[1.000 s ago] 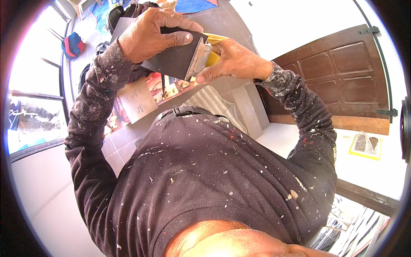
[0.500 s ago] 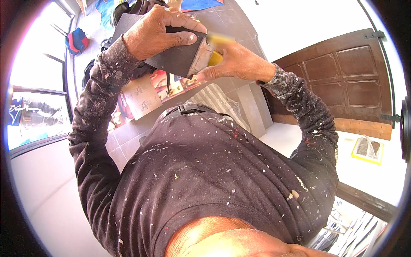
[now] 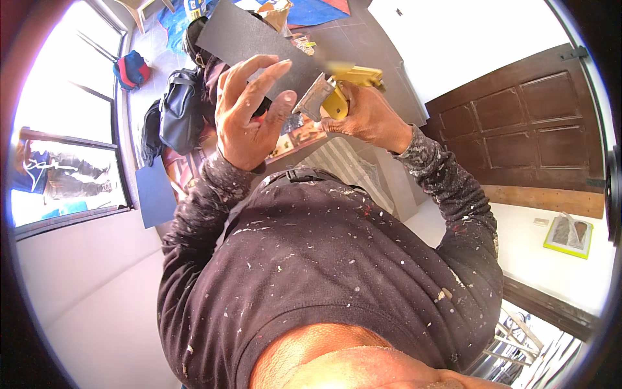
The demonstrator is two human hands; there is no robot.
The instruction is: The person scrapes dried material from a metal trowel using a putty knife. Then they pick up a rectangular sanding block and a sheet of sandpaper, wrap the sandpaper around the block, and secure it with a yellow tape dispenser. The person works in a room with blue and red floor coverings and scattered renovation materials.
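Note:
My right hand (image 3: 376,120) is wrapped round a yellow tool (image 3: 359,73) with a dull metal end piece (image 3: 313,98), like a hand sander; its exact kind is unclear. A stiff dark grey sheet (image 3: 256,48), resembling sandpaper, stretches away from the metal end toward the upper left. Whether that end clamps the sheet cannot be made out. My left hand (image 3: 249,123) is open beside the sheet's near edge, thumb and fingers spread, the fingertips overlapping the sheet in view. Paint specks cover both my dark sleeves.
Dark bags (image 3: 181,110) and a blue-and-red bag (image 3: 132,70) lie on the tiled floor at left. A blue sheet (image 3: 317,11) is spread beyond. A brown panelled door (image 3: 512,123) is at right, windows (image 3: 68,172) at left. Striped cloth (image 3: 340,165) lies below my hands.
My left hand has come off the sheet near the metal end, moved down toward me and spread its fingers. My right hand has shifted slightly right and lower, showing more of the yellow tool.

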